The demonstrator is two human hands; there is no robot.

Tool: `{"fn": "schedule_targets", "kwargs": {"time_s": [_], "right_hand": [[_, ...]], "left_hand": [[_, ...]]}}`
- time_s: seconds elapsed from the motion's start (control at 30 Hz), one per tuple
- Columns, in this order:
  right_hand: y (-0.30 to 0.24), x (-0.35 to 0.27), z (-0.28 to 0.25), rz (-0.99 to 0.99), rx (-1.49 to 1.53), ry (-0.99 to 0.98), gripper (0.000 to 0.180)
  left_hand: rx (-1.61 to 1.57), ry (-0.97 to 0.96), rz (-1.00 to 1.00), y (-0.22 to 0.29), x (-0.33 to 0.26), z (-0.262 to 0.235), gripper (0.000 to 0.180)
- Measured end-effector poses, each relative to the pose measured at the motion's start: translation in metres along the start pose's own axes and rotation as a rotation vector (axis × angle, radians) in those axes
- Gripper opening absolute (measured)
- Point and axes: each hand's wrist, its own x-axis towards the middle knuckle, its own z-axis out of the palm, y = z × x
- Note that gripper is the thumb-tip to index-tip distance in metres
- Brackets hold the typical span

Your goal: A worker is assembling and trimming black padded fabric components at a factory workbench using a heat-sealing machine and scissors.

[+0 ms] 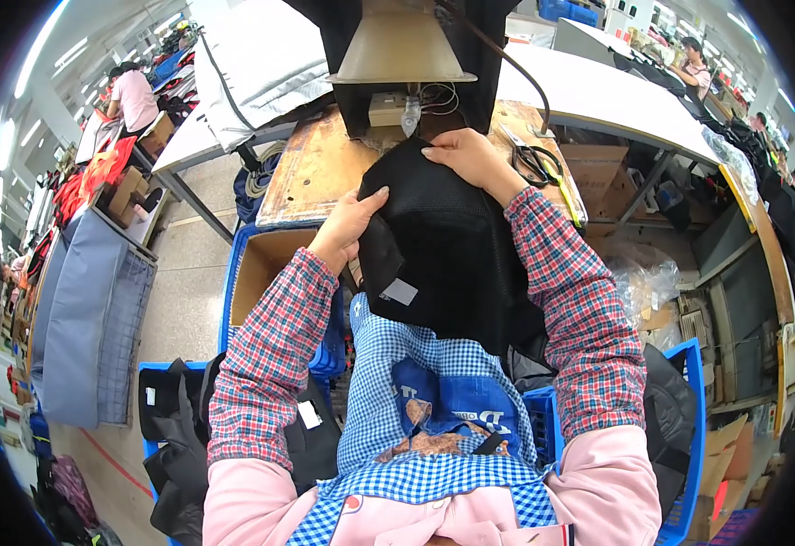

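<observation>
Black fabric piece point(456, 246), surface's point(311, 173) near edge — likely light, pliant; grip by edges. Left fingers point(375, 197), right fingers point(452, 140): pinched on it.

Plain black on the fabric piece point(461, 241), white on its label point(399, 292); red, blue and white plaid on the sleeves point(570, 291); blue-and-white check on the apron point(384, 355); pale tan on the worktop point(304, 180).

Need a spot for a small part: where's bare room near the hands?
Wooden tabletop's left part, between machine and blue crate; white table beyond the scissors.
Crowded: tabletop's right edge; between left hand and right hand, black fabric.
</observation>
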Motion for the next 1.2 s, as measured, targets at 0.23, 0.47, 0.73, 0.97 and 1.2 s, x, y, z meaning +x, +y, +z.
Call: {"fn": "schedule_targets", "kwargs": {"time_s": [0.23, 0.47, 0.73, 0.97, 1.2], "right_hand": [[-0.001, -0.015, 0.01, -0.008, -0.083, -0.101, 0.038], [-0.022, -0.055, 0.012, -0.052, -0.04, -0.183, 0.034], [-0.094, -0.144, -0.018, -0.127, -0.028, -0.061, 0.028], [-0.111, -0.219, -0.078, -0.219, 0.185, -0.404, 0.038], [-0.031, -0.26, -0.078, -0.125, -0.336, -0.336, 0.045]], "left_hand": [[0.606, 0.07, 0.351, -0.005, 0.031, -0.053, 0.051], [1.613, 0.684, 0.276, 0.008, 0.003, -0.177, 0.042], [0.812, -0.252, 0.486, 0.015, -0.135, 0.002, 0.036], [0.947, -0.276, 0.784, 0.054, -0.204, 0.03, 0.035], [1.241, -0.217, 1.009, 0.09, -0.268, 0.024, 0.036]]}}
